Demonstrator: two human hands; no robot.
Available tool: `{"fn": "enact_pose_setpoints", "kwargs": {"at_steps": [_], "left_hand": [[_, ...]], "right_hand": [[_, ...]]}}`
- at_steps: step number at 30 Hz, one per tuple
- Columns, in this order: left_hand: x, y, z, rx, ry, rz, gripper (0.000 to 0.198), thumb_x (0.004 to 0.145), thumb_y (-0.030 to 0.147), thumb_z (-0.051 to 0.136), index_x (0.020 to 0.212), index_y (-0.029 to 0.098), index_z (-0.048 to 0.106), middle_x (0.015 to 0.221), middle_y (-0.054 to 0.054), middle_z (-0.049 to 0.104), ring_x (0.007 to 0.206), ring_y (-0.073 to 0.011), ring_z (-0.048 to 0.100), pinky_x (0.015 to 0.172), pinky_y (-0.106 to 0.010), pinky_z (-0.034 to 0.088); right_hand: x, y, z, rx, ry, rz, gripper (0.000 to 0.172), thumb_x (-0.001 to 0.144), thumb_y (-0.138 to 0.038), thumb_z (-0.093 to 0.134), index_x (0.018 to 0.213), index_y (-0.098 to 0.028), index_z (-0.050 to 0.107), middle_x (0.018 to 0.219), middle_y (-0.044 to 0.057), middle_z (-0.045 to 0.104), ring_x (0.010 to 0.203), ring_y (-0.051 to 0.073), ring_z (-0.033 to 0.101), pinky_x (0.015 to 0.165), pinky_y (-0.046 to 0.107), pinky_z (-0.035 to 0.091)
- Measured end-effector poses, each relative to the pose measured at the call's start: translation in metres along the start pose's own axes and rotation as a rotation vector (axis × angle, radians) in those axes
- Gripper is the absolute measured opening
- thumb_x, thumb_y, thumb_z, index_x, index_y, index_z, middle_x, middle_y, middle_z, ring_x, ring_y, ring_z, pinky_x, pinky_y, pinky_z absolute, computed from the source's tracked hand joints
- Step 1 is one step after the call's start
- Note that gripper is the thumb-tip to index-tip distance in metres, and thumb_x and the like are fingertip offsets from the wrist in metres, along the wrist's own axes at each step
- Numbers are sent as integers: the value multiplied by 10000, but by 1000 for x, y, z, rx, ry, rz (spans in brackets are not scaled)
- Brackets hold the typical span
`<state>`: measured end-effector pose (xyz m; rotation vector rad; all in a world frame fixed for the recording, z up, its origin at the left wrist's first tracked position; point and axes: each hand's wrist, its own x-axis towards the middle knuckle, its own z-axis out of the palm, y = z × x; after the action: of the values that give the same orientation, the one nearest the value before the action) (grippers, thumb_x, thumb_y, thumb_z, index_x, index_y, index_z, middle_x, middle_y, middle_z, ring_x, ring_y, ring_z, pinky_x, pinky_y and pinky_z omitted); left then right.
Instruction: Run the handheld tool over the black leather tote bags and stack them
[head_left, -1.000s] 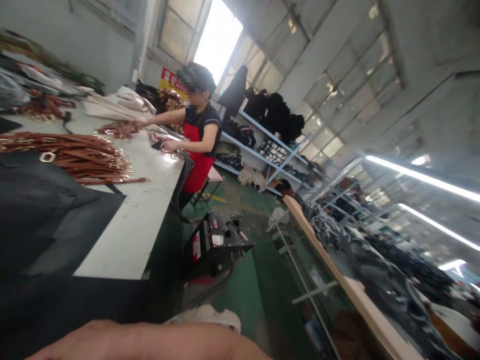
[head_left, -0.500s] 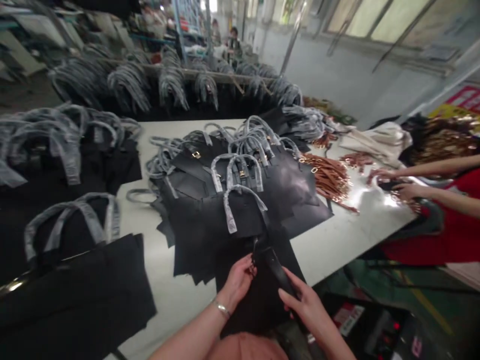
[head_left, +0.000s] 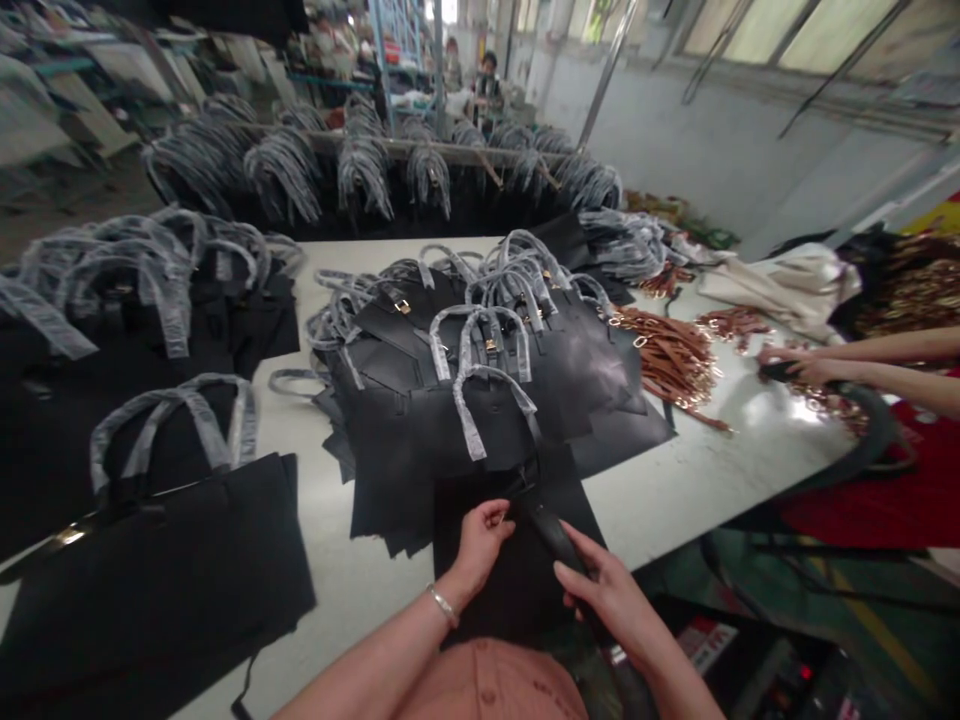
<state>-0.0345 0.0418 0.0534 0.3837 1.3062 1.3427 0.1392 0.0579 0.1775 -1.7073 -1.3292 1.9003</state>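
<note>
Our left hand (head_left: 480,545) and right hand (head_left: 607,600) close on a black strap (head_left: 553,535) that lies across a black leather panel (head_left: 517,600), at the near edge of the white surface (head_left: 660,510). Both look light, flexible and slightly slick; we would grip the strap along its flat length and the panel by its edge.

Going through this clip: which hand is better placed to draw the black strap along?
Probably the right hand: its fingers wrap the black strap, while the left hand sits at the strap's far end.
</note>
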Motion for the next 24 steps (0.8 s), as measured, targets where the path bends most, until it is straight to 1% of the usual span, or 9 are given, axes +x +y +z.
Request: {"fn": "enact_pose_setpoints", "kwargs": {"at_steps": [2,4,7,9,11,14,20,22,24], "left_hand": [[0,0,4,23,-4,27,340,613,164,755,942,111,690,867,-81,710,789,-171,647,748,-267,479],[-1,-1,8,23,-44,23,330,611,172,757,928,115,684,857,-78,705,792,-171,647,742,-265,480],[-6,-1,14,27,-35,-22,347,569,150,772,895,119,657,804,-58,681,739,-152,634,697,-249,479],[-10,-1,18,15,-41,-36,357,565,150,768,889,129,619,744,-25,641,662,-132,612,633,-239,477],[-14,0,22,-5,-75,-29,373,581,173,761,908,141,584,718,0,604,613,-120,595,591,-235,477],[-18,5,28,10,-116,-13,380,595,206,759,921,145,571,728,6,589,608,-117,599,594,-237,488],[-18,10,33,77,-166,-34,419,560,227,783,929,112,620,715,-10,617,634,-113,604,604,-206,474],[-17,10,33,95,-189,-76,447,560,321,796,919,114,629,705,-19,630,632,-128,609,596,-221,487],[-14,7,32,139,-216,-149,501,552,450,795,895,124,633,674,-20,632,582,-137,599,553,-242,495]], "right_hand": [[-4,1,-2,-2,-12,4,750,737,-385,672,1408,-182,405,828,1,628,534,96,530,461,224,413],[-6,5,-5,7,-36,19,742,727,-389,685,1390,-189,421,855,7,637,524,93,530,451,221,407],[-4,12,-10,5,52,-3,724,716,-415,684,1352,-172,435,885,24,651,538,106,546,458,230,428],[2,16,-13,-39,124,-41,602,717,-422,683,1226,-141,529,774,12,643,555,126,559,478,237,447],[11,19,-15,-87,150,-61,448,694,-403,708,1035,-132,606,646,-9,612,536,140,557,469,241,444],[27,24,-14,-113,190,-82,337,629,-336,751,880,-162,608,630,-13,628,522,149,562,460,243,434],[55,31,4,-154,319,-151,275,589,-238,730,817,-187,586,736,11,691,679,185,636,588,251,479],[56,30,8,-175,342,-160,277,563,-197,722,810,-183,597,728,9,699,688,191,645,611,253,488],[53,25,12,-200,366,-171,340,518,-182,742,834,-174,617,755,13,715,707,199,654,626,253,496]]}}
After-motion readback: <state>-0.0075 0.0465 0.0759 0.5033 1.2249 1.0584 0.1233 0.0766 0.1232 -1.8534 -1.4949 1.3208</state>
